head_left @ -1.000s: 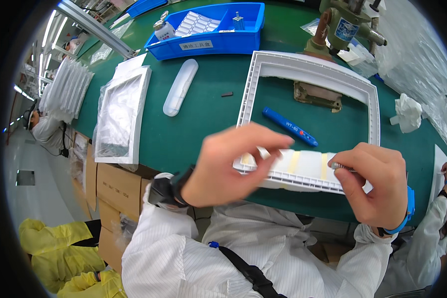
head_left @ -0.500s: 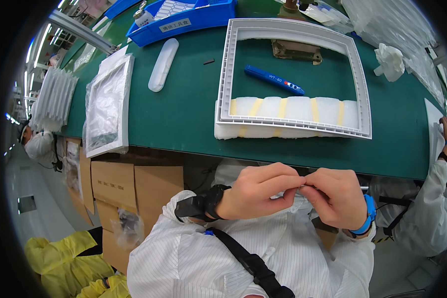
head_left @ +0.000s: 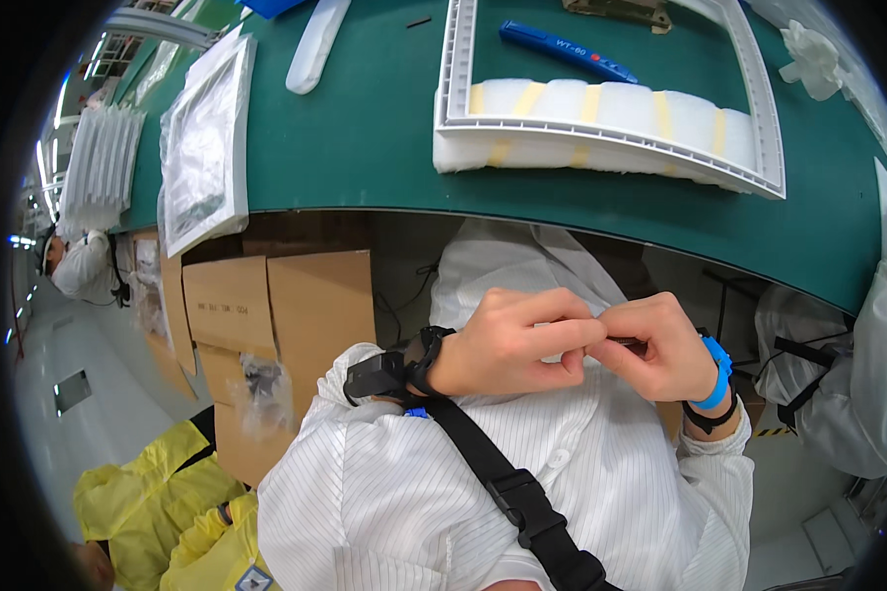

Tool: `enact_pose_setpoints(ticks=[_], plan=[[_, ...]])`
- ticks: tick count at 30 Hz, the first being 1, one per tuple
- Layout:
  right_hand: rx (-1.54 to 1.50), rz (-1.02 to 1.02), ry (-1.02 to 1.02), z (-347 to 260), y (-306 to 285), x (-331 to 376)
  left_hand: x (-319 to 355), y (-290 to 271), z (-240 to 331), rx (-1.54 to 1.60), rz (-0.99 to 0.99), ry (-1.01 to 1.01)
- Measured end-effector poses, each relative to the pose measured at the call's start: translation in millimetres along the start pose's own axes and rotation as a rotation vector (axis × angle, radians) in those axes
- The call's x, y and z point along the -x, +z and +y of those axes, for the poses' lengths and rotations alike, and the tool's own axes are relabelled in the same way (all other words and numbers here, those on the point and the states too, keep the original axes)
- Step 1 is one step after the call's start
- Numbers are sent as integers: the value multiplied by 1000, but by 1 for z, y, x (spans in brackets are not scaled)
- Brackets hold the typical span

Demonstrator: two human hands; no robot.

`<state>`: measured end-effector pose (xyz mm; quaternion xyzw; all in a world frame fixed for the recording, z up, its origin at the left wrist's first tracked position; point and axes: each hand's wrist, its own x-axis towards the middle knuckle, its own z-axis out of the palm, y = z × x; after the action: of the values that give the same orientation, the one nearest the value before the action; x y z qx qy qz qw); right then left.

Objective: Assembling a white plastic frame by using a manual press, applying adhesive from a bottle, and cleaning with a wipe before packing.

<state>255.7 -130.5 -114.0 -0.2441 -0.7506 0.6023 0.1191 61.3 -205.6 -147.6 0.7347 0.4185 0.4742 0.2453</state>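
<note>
My left hand (head_left: 517,343) and my right hand (head_left: 662,347) meet fingertip to fingertip in front of my chest, short of the table edge. Both are closed in a pinch. A small dark sliver shows between the right thumb and forefinger, too small to name; whatever the left fingertips pinch is hidden. Beyond the hands, a light grey rectangular frame (head_left: 450,74) lies on the table, its near side on a white foam pad (head_left: 611,106) with yellow strips. Inside the frame's opening lies a blue pen-shaped tool (head_left: 568,52).
A bagged white frame (head_left: 235,138) overhangs the green table's (head_left: 355,163) left edge. Also on the table are a white oblong case (head_left: 317,47) and a crumpled white wipe (head_left: 811,59). Cardboard boxes (head_left: 320,305) stand below. Co-workers are at left, lower left and right.
My view has tilted downward, so the table and its things sit higher in the picture. My hands stay pinched together, with the fingers slightly shifted.
</note>
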Motion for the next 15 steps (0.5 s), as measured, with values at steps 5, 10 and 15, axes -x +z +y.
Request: enact_pose_setpoints(ticks=[5, 10, 15], plan=[[-41, -191, -21, 13, 25, -1, 13, -8, -7, 18, -52, -33], [-100, -18, 15, 10, 31, 1, 20, -17, 0, 187, -11, -193], [-23, 49, 46, 11, 32, -4, 27, -17, -4, 62, -19, -166]])
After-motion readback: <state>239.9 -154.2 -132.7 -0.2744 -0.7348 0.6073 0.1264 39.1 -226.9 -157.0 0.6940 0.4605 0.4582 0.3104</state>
